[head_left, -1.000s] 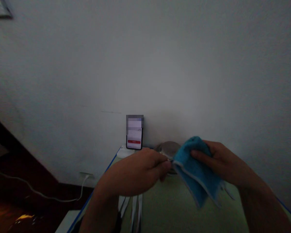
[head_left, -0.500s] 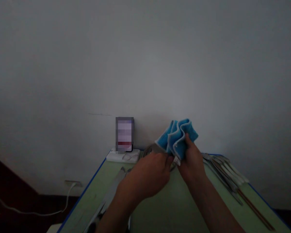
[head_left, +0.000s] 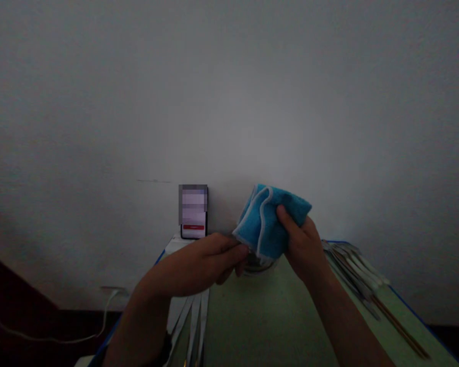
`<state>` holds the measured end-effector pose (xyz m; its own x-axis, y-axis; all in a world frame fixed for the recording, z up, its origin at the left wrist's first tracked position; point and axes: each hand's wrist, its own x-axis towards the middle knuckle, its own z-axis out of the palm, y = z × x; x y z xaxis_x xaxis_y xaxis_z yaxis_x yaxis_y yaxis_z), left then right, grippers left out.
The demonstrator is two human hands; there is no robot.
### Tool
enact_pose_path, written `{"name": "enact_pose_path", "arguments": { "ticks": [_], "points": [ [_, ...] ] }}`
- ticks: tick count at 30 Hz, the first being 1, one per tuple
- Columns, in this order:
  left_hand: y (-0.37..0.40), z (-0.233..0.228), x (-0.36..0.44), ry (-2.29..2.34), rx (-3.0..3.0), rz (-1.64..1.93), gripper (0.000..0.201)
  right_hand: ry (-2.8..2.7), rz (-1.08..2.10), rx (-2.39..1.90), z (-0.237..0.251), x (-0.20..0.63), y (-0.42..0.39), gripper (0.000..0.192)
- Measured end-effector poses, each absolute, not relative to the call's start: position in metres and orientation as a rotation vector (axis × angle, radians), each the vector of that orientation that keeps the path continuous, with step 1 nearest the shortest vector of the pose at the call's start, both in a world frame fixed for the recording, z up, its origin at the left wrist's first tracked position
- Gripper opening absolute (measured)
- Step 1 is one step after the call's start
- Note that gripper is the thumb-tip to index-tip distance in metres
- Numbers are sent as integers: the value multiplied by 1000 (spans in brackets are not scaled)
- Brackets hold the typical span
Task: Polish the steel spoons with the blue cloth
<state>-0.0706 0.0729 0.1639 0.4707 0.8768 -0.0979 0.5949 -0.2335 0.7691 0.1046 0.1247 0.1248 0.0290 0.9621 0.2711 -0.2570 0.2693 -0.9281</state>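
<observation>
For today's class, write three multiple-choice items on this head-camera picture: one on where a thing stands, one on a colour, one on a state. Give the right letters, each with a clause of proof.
1. Where does the upright black phone with a lit screen stand?
A. against the wall at the far edge of the pale green table
B. flat in the middle of the table
C. on the floor

2. What colour is the folded terry cloth with a pale hem?
A. red
B. blue
C. yellow

3. What is the state of the right hand?
A. open and flat on the table
B. hanging free of everything
C. closed on the cloth, held above the table

Answers:
1 A, since the phone leans upright by the wall behind the left hand.
2 B, since the cloth shows blue with a light edge.
3 C, since the thumb presses over the cloth's folds.
</observation>
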Motion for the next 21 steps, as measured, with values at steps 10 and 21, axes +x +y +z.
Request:
{"name": "enact_pose_path", "arguments": {
  "ticks": [10,21],
  "points": [
    [77,164,-45,1373,2102,576,40,-576,1444,-472,133,90,130,39],
    [74,161,-41,1285,2112,528,36,-685,1410,-462,131,94,128,30]
  ]
}}
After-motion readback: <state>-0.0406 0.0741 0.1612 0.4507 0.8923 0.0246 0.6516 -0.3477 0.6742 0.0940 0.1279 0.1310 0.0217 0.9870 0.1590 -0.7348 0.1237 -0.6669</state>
